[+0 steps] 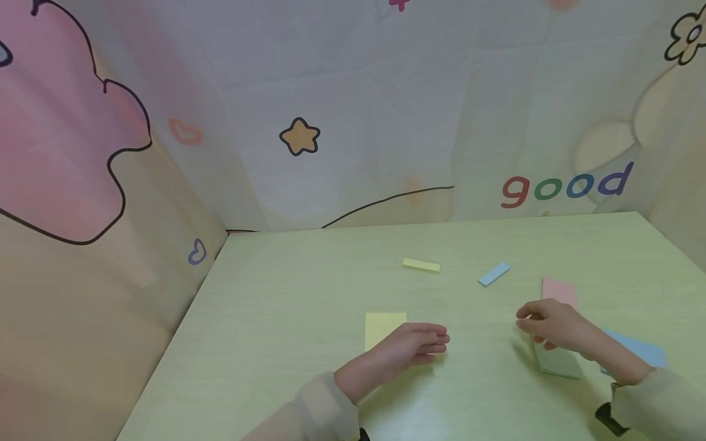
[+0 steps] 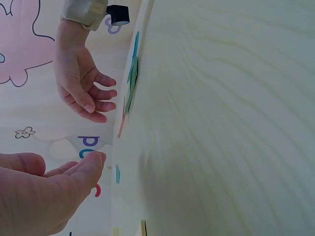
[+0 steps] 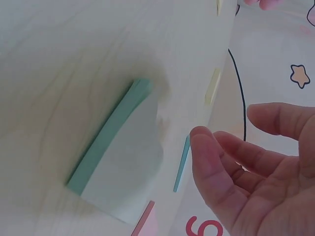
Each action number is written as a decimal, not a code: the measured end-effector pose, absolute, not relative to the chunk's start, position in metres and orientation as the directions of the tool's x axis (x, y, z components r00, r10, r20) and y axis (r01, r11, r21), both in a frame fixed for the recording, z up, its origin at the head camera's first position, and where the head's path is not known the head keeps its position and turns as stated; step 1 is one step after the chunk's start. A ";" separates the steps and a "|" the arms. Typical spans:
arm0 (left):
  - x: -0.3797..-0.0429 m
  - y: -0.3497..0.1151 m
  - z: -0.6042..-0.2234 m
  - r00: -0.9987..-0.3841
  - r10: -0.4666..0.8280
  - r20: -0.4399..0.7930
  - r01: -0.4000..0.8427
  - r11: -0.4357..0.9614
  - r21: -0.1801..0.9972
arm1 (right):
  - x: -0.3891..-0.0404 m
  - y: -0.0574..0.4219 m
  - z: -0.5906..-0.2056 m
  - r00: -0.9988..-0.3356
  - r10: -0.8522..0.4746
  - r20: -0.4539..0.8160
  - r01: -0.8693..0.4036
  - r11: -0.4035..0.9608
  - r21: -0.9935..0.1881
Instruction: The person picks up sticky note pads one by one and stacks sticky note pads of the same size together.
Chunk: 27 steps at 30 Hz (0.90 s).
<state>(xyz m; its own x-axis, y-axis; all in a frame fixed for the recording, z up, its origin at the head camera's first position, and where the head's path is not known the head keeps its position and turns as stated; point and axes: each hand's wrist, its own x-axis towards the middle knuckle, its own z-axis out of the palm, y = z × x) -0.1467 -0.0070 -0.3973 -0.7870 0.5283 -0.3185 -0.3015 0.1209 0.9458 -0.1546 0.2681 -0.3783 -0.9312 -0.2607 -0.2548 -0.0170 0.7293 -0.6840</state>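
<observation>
In the head view, the person's left grip [image 1: 407, 346] was held with fingers extended and nothing grasped, just beside a pale yellow square paper pad [image 1: 382, 326], whose near part was hidden. The right grip [image 1: 557, 324] was held with loosely bent fingers over a pale green paper pad [image 1: 558, 363] on the right of the wood-grained counter [image 1: 276, 306]. A pink paper pad [image 1: 558, 289] was seen on its far side, and a larger blue paper pad [image 1: 637, 350], partly covered by the forearm, to its right. Farther off, a narrow yellow paper strip [image 1: 421, 266] and a narrow light-blue paper strip [image 1: 493, 274] were set well apart.

In the left wrist view, both grips were shown released; the pads were seen nearly edge-on, so little could be told of them.

In the right wrist view, nothing was pinched between the right thumb and fingers. The green pad was left untouched on the counter, its pale upper face bowed at one edge. A pause between grasps was judged to be in hand; for the next move, a lowered right grip and a light edge pinch seemed to be called for.
</observation>
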 end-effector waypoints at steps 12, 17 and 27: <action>-0.141 0.011 -0.399 -0.781 0.534 -0.323 -0.323 0.098 0.941 | -0.159 0.284 -0.382 -0.936 -0.226 -0.269 0.007 0.754 -0.657; -0.140 0.019 -0.399 -0.770 0.544 -0.333 -0.327 0.113 0.938 | -0.159 0.289 -0.383 -0.943 -0.201 -0.264 0.020 0.759 -0.651; -0.137 0.033 -0.402 -0.752 0.570 -0.330 -0.337 0.097 0.937 | -0.158 0.293 -0.389 -0.948 -0.149 -0.281 0.074 0.757 -0.650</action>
